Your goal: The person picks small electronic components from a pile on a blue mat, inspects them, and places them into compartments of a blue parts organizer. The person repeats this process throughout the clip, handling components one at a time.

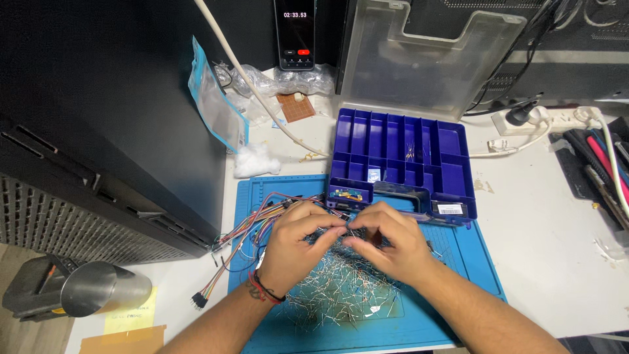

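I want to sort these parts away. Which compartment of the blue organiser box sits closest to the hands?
The front-left compartment, holding a small multicoloured part. It lies just beyond the left hand fingertips, at the blue organiser box front edge; the other compartments sit farther back or right.

white worktable (557,216) centre-right | black cabinet (111,111) upper left | wood floor (13,262) lower left | even indoor light
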